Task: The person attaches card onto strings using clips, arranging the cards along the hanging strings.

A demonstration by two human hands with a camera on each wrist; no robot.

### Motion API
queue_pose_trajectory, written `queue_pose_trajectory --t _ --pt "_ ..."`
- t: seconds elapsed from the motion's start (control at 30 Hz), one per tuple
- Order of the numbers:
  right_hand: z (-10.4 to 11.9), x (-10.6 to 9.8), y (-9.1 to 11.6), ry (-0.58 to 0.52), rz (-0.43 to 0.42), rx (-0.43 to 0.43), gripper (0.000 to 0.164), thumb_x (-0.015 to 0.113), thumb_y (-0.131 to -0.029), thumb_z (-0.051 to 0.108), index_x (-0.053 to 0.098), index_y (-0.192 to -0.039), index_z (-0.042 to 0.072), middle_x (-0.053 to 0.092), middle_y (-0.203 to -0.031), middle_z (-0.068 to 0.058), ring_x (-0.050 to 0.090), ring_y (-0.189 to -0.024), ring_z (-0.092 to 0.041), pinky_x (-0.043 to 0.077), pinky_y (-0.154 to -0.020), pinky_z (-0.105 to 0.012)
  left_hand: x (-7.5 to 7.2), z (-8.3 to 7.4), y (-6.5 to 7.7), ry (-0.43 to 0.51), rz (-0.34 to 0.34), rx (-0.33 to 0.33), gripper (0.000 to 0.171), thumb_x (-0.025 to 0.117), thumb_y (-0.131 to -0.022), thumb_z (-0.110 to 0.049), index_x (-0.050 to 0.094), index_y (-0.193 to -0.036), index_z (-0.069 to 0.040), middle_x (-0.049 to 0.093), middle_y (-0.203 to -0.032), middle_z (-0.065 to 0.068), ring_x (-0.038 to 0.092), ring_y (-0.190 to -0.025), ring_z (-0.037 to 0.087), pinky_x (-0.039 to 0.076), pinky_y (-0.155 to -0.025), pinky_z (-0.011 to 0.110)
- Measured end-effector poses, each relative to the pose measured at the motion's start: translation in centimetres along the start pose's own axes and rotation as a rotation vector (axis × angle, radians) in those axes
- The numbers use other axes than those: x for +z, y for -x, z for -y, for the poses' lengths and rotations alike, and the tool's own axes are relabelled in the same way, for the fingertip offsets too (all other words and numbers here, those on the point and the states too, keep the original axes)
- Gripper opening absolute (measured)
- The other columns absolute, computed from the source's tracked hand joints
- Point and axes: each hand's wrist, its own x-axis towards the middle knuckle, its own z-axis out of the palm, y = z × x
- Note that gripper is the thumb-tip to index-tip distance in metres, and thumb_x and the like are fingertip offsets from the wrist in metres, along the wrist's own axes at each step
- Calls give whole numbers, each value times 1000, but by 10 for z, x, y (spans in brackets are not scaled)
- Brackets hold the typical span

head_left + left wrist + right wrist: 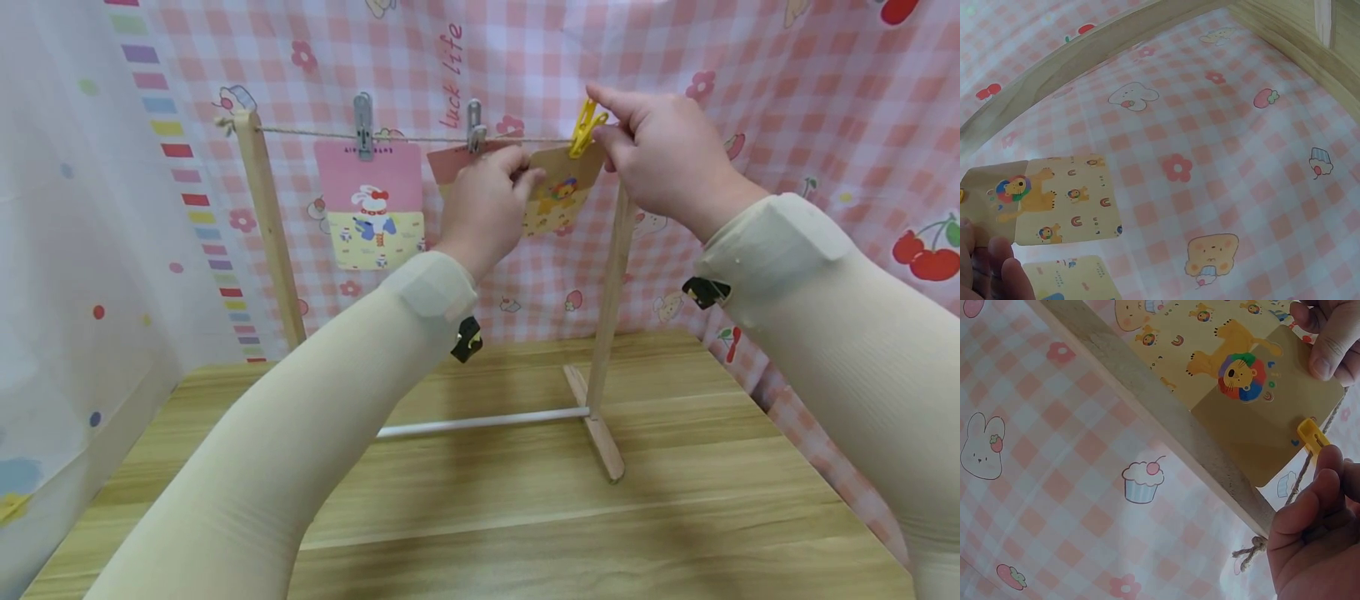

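A brown and yellow lion card (564,187) hangs tilted at the right part of the twine (1299,474). My left hand (487,200) pinches its left edge between thumb and fingers, as the right wrist view shows. A yellow clothespin (583,132) sits over the card's top edge and the twine. My right hand (667,154) pinches the clothespin's handle ends between thumb and forefinger. Behind the left hand, a second card (444,165) hangs from a grey clothespin (475,125), mostly hidden. Further left, a pink and yellow bunny card (371,204) hangs from another grey clothespin (363,125).
The twine is strung between the left wooden post (268,225) and the right wooden post (611,292). A white rod (483,422) runs low between them. The stand's wooden foot (603,446) rests on the wood-grain table (540,533), before a checked cloth (675,50).
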Motion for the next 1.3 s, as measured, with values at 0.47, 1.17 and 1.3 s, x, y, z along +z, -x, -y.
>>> queue_pose_trajectory --t 0.47,1.17,1.3 --pt "-1 0 -2 17 33 -7 57 42 -114 30 23 -167 34 74 -96 -8 50 -55 -14 43 -48 -25 0 4 1 46 3 -14 34 50 -110 -42 64 -136 -24 73 -129 -7 68 -111 8 56 -92 25" --pt "-8 4 3 -10 14 3 64 50 -111 32 21 -168 30 69 -89 -11 54 -59 -16 45 -51 -25 0 6 18 149 49 29 34 56 -109 -35 61 -139 -18 73 -120 -5 67 -103 7 56 -90 22" --pt "-9 6 9 -45 17 32 62 48 -112 35 21 -168 33 67 -90 -9 53 -60 -16 45 -51 -25 0 9 23 164 55 54 33 57 -109 -33 62 -137 -16 72 -117 -5 66 -102 7 56 -91 21"
